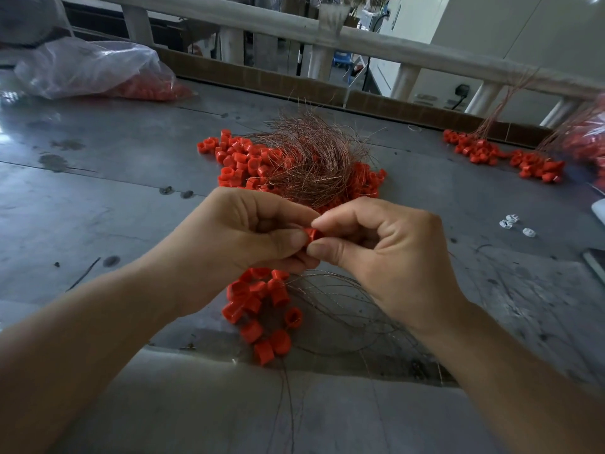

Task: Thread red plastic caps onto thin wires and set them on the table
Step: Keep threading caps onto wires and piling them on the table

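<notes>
A small red cap (311, 233) sits between my two hands, above the grey table (98, 198). My left hand (248, 231) pinches it from the left and my right hand (376, 247) pinches it from the right with thumb and forefinger. A bunch of threaded red caps (262, 309) hangs below my left hand, their thin wires (340, 309) trailing to the right. Beyond my hands lies a pile of loose red caps (239, 158) with a tangle of copper wires (311, 158) on top. The wire at the held cap is hidden by my fingers.
A clear plastic bag of red caps (98, 70) lies at the far left. More threaded caps (497, 155) lie at the far right, beside another bag (586, 142). Small white pieces (514, 224) sit to the right. A white railing (294, 31) runs behind the table.
</notes>
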A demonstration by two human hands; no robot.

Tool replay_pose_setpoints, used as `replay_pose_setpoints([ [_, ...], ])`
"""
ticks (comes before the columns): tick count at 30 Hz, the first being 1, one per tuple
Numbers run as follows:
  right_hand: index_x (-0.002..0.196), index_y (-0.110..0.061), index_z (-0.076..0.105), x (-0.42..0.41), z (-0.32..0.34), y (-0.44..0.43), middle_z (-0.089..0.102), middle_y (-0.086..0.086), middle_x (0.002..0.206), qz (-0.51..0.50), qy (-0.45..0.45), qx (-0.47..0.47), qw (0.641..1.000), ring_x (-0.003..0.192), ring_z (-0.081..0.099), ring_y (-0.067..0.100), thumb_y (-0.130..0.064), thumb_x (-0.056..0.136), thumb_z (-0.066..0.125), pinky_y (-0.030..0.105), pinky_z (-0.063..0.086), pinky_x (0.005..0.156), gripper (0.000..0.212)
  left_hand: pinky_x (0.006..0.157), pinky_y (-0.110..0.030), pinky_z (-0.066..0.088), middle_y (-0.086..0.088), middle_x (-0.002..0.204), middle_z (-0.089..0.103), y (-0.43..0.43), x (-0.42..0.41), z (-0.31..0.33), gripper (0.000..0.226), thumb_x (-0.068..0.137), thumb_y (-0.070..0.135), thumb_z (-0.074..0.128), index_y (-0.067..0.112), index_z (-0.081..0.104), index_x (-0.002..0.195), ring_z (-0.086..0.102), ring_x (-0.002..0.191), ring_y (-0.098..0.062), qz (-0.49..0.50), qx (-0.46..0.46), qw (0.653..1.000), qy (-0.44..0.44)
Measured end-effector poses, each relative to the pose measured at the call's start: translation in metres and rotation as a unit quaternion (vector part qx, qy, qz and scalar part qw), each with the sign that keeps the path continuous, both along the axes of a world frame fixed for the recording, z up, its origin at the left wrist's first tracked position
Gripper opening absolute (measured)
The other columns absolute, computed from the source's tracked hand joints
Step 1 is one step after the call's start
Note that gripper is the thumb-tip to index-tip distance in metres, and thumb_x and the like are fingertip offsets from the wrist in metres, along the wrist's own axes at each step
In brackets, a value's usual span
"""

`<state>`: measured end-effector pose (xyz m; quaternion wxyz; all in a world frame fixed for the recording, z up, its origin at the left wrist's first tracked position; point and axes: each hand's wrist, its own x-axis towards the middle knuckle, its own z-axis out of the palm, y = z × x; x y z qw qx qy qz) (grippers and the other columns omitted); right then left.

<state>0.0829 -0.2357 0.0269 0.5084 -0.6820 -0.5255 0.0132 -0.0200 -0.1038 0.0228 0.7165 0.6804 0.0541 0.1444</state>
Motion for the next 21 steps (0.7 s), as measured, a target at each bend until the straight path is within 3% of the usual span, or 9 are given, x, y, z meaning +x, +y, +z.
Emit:
replay_pose_setpoints([
  [5,0.095,-0.032,0.063,0.0051,0.0067,-0.0022,0.060,-0.012,0.077,0.065,0.008,-0.076,0.995,0.076,0.059,0.000,-0.021,0.065,0.074,0.012,0.045,0.067,0.034,0.056,-0.020,0.054,-0.011,0.074,0.071,0.0052,-0.0030,0.0017,0.041,0.056,0.015,0.067,0.016,0.070,0.096,0.070,0.066,-0.019,-0.047,0.002,0.999,0.024],
  [10,0.081,-0.039,0.058,0.0067,0.0103,-0.0034,0.057,-0.010,0.081,0.114,0.004,-0.149,0.982,0.079,0.056,0.005,-0.026,0.069,0.073,0.015,0.044,0.067,0.023,0.056,-0.021,0.054,-0.011,0.070,0.070,0.0051,-0.0038,0.0001,0.050,0.060,0.017,0.068,0.018,0.056,0.109,0.070,0.064,-0.021,-0.072,0.015,0.997,0.040],
  [13,0.079,-0.033,0.056,0.0063,0.0089,-0.0029,0.053,-0.015,0.078,0.095,-0.037,-0.144,0.984,0.076,0.053,0.001,-0.025,0.075,0.067,0.013,0.041,0.067,0.015,0.061,-0.022,0.054,-0.010,0.074,0.071,0.0035,-0.0036,0.0000,0.049,0.070,0.025,0.072,0.021,0.052,0.115,0.071,0.071,-0.021,-0.085,0.013,0.996,0.018],
  [16,0.081,-0.024,0.056,0.0051,0.0058,-0.0027,0.049,-0.015,0.078,0.089,-0.057,-0.137,0.985,0.075,0.049,-0.004,-0.015,0.080,0.065,0.009,0.038,0.069,0.013,0.064,-0.021,0.053,-0.010,0.079,0.072,-0.0004,-0.0031,-0.0020,0.057,0.065,0.030,0.082,0.033,0.052,0.114,0.070,0.072,-0.019,-0.065,0.079,0.995,-0.002],
  [21,0.083,-0.024,0.049,0.0000,0.0014,-0.0009,0.044,-0.018,0.080,0.085,-0.096,-0.137,0.982,0.075,0.045,-0.006,-0.016,0.079,0.057,0.008,0.038,0.071,0.011,0.061,-0.019,0.053,-0.005,0.076,0.072,-0.0037,-0.0036,-0.0038,0.058,0.062,0.025,0.075,0.036,0.050,0.114,0.069,0.065,-0.014,-0.045,0.099,0.994,-0.018],
])
